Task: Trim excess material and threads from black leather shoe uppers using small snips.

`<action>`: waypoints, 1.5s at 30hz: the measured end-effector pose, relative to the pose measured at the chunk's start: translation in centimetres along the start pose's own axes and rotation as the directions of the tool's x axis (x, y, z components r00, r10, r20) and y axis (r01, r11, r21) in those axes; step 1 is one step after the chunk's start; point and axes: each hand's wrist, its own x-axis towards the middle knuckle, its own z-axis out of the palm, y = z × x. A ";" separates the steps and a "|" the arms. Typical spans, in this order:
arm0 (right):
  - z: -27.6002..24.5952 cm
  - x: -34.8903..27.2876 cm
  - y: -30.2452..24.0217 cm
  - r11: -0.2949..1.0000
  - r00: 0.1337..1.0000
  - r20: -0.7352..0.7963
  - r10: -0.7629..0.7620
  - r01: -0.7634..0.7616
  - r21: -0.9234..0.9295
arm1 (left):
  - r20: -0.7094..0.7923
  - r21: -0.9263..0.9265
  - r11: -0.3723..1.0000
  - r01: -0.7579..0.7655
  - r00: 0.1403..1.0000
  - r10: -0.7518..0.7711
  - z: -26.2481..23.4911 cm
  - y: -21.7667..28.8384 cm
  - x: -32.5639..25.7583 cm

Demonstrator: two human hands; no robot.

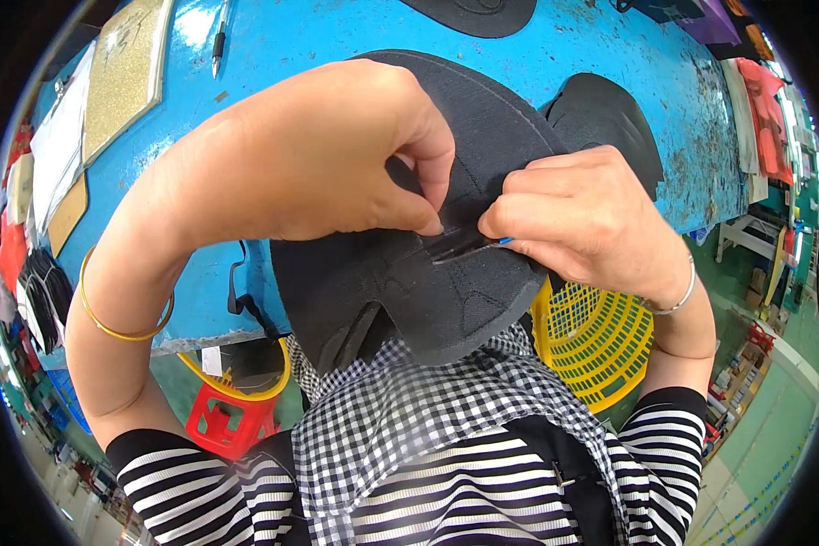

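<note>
A black stitched fabric piece (505, 109), broad and rounded with seam lines across it, lies over the blue table's near edge and toward my lap. My left hand (337, 150) arches over it from the left, thumb and forefinger pinching it near a slit-like dark fold (460, 244). Just right of that fold my right hand (582, 214) is closed, its fingertips against the piece. A small bit of blue shows under those fingers; what it belongs to is hidden. At the piece's lower left is another slit (359, 337).
More black pieces (605, 118) lie on the blue table (692, 118) at right and top. A pen (219, 44) and a gold glittery board (123, 68) are at upper left. Below the table edge stand a yellow basket (601, 350) and a red plastic basket or stool (232, 419).
</note>
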 end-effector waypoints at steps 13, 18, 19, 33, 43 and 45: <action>-0.3 2.3 -0.6 0.972 0.995 -0.013 0.096 -0.096 -0.213 | -0.071 0.181 0.983 0.041 0.997 -0.028 -1.6 -1.0 -0.9; -1.3 2.5 -0.2 0.972 0.979 -0.011 0.204 -0.204 -0.118 | -0.057 0.160 0.977 0.143 0.989 -0.136 -1.7 -0.3 -1.1; -1.5 2.4 -0.1 0.959 0.969 -0.026 0.244 -0.245 -0.145 | -0.043 0.178 0.978 0.105 0.994 -0.099 -1.8 -0.3 -1.1; -1.2 3.9 -3.7 0.934 0.986 0.019 0.165 -0.150 -0.323 | -0.302 -0.022 0.998 -0.061 0.952 0.052 -2.4 -4.2 -1.1; 1.1 3.2 -4.9 0.845 0.987 0.081 0.142 -0.078 -0.528 | -0.332 -0.133 0.987 0.086 0.935 -0.126 -3.9 0.0 0.1; -0.4 3.6 -3.3 0.971 0.989 -0.077 0.123 -0.136 -0.195 | -0.365 -0.105 0.989 0.108 0.920 -0.139 -3.8 0.6 -2.3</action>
